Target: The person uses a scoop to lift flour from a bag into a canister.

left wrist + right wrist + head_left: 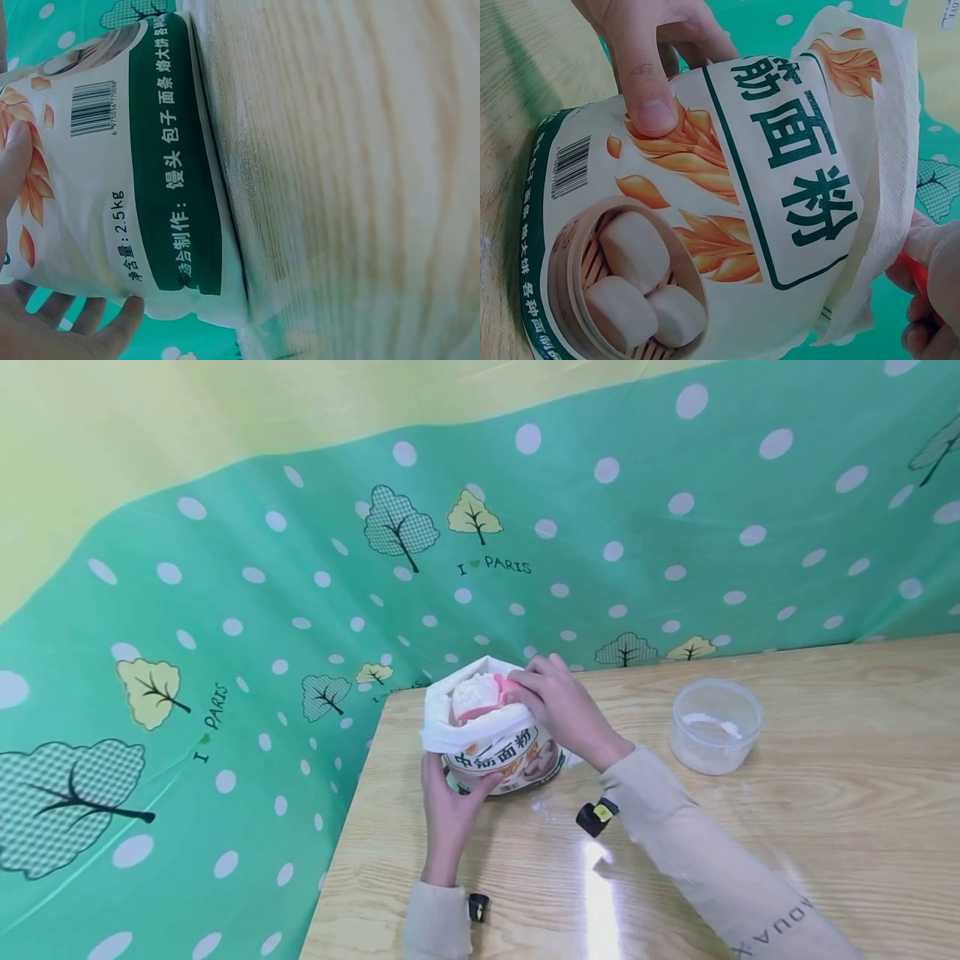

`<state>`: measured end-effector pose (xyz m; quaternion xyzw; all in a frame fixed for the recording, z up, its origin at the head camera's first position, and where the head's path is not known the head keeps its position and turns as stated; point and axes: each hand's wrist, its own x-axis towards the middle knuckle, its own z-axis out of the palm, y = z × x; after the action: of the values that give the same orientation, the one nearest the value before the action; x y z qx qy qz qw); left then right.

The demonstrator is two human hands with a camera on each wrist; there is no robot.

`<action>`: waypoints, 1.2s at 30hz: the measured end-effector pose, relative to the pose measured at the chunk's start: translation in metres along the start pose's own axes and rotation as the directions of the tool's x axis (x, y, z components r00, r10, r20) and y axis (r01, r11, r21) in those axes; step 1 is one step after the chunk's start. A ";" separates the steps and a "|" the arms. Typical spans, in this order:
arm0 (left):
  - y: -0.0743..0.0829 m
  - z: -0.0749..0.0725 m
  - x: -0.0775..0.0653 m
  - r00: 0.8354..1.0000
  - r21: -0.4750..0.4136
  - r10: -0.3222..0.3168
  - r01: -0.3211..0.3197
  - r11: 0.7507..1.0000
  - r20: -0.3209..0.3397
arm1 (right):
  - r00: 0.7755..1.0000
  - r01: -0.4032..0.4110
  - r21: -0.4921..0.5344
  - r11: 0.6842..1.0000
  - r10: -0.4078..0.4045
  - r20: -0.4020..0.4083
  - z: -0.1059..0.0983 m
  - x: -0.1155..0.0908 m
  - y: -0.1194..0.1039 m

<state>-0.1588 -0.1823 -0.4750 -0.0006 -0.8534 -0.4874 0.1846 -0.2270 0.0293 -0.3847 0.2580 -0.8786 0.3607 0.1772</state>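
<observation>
A white flour bag (510, 767) with green print stands with its mouth spread and its rim folded outward. My left hand (450, 806) grips its near left side; in the left wrist view the thumb lies on the printed front and the fingers (90, 319) spread along the side. A pink-red scoop (504, 687), heaped with white flour (472, 695), is at the bag's mouth. My right hand (567, 706) holds it from the right; the right wrist view shows its red handle (916, 268) between the fingers. The bag wall hides the scoop's bowl there.
A round clear plastic tub (697, 760) with some white powder inside stands to the right on the wooden table (840, 777). Light powder traces lie by the bag's base. A green dotted cloth (645, 585) hangs behind and to the left.
</observation>
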 end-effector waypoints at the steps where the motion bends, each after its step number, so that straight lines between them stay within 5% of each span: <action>1: 0.000 0.000 0.000 1.000 -0.002 -0.001 0.001 1.000 0.001 | 1.000 -0.002 0.003 1.000 0.002 -0.002 0.000 0.000 0.000; 12: -0.001 -0.002 -0.003 1.000 -0.012 -0.014 0.014 1.000 -0.006 | 0.997 -0.075 0.067 0.995 0.076 -0.005 -0.006 -0.005 -0.005; 36: 0.002 -0.002 -0.001 1.000 -0.015 -0.004 0.004 1.000 0.003 | 0.996 -0.078 0.097 0.992 0.083 -0.041 -0.017 -0.010 -0.001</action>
<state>-0.1573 -0.1827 -0.4725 -0.0009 -0.8499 -0.4943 0.1825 -0.2158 0.0443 -0.3773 0.2223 -0.8659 0.4147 0.1698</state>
